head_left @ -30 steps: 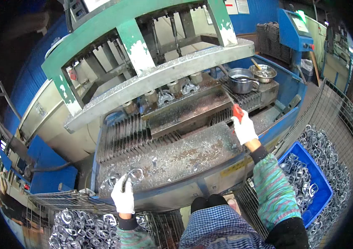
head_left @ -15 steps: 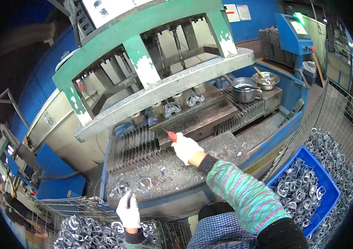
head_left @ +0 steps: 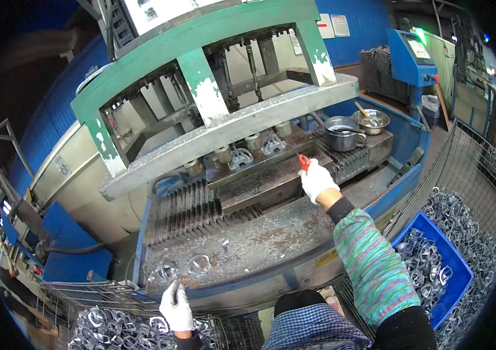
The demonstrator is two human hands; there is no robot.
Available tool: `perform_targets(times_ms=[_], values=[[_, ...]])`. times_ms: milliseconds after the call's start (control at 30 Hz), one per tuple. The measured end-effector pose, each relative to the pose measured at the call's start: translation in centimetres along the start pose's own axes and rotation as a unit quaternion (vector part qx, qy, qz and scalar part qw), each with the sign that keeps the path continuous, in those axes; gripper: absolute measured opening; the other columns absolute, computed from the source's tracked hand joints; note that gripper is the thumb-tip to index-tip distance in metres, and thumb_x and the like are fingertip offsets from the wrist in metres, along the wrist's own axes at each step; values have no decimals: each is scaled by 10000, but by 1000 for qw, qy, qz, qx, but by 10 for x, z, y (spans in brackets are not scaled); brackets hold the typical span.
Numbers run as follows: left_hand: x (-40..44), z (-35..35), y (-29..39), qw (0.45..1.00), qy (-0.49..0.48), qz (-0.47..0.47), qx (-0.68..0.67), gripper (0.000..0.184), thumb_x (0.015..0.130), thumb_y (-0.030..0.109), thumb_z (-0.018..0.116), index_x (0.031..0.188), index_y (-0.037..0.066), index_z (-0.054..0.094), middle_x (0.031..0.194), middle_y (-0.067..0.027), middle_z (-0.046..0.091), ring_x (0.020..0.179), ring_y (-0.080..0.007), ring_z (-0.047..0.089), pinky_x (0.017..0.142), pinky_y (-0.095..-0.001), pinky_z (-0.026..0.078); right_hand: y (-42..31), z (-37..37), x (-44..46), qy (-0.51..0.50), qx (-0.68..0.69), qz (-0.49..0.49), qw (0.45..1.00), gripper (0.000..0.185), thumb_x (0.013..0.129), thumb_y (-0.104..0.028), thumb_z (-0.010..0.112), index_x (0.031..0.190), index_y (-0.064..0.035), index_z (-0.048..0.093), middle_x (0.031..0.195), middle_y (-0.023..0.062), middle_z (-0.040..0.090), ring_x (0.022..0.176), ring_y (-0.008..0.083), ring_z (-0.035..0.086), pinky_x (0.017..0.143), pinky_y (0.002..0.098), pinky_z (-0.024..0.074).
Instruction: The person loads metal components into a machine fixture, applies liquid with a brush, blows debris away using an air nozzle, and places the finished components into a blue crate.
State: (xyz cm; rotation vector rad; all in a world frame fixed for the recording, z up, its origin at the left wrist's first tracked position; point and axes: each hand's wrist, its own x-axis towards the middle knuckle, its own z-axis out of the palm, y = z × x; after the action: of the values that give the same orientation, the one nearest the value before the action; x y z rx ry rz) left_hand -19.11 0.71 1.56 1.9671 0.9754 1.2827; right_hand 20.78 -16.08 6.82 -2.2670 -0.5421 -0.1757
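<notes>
My right hand [head_left: 319,182], in a white glove, grips a red-handled tool [head_left: 304,163] over the front of the machine bed. The tool's working end is too small to make out. To its left, two metal castings [head_left: 240,158] [head_left: 273,144] sit on the fixture under the green press frame. My left hand [head_left: 177,308], also gloved in white, is low at the bed's front edge with its fingers pressed together; whatever is in them, if anything, is hidden. Just beyond it, a ring-shaped metal part [head_left: 199,265] and a second casting [head_left: 167,270] lie on the chip-strewn ledge [head_left: 248,251].
A steel pot [head_left: 342,140] and a metal bowl [head_left: 374,121] stand at the bed's right end. A blue crate [head_left: 461,286] of metal parts is at my right, and more parts [head_left: 114,329] are piled at lower left. Wire mesh [head_left: 469,157] and a blue control box [head_left: 414,58] stand farther right.
My right hand has moved right and up with the red-handled tool, away from the fixture's left part. My left hand has shifted slightly down and stays near the ledge.
</notes>
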Motion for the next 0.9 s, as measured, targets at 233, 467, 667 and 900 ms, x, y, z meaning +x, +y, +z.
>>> perform_targets(times_ms=[233, 467, 667, 900], values=[[-5, -6, 4, 1000, -1, 19, 23, 214, 823, -14, 559, 1025, -78, 587, 988, -149, 627, 898, -178, 587, 830, -279, 454, -26, 14, 5, -21, 5, -20, 1000, 337, 853, -297, 497, 1030, -13, 454, 919, 247, 603, 878, 408, 583, 770, 474, 457], [-7, -5, 1, 999, 12, 25, 18, 195, 813, 8, 592, 992, -70, 599, 954, -156, 637, 869, -191, 606, 818, -287, 463, -80, 52, -21, -98, 33, -105, 989, 330, 848, -301, 497, 984, -6, 437, 822, 260, 599, 807, 431, 576, 706, 484, 453], [-9, -21, -9, 998, 33, 20, 52, 195, 824, 17, 580, 1002, -58, 600, 935, -152, 632, 842, -186, 599, 802, -291, 464, -61, 19, -5, -82, -3, -39, 996, 344, 863, -276, 442, 1053, 9, 462, 950, 263, 594, 914, 401, 578, 798, 468, 451], [-5, -13, -16, 998, 30, 25, 53, 189, 820, 28, 588, 986, -61, 605, 933, -154, 632, 840, -184, 601, 781, -281, 469, -33, -1, 19, -41, -51, -1, 998, 335, 858, -270, 472, 1050, 4, 455, 952, 252, 596, 925, 387, 575, 788, 458, 456]])
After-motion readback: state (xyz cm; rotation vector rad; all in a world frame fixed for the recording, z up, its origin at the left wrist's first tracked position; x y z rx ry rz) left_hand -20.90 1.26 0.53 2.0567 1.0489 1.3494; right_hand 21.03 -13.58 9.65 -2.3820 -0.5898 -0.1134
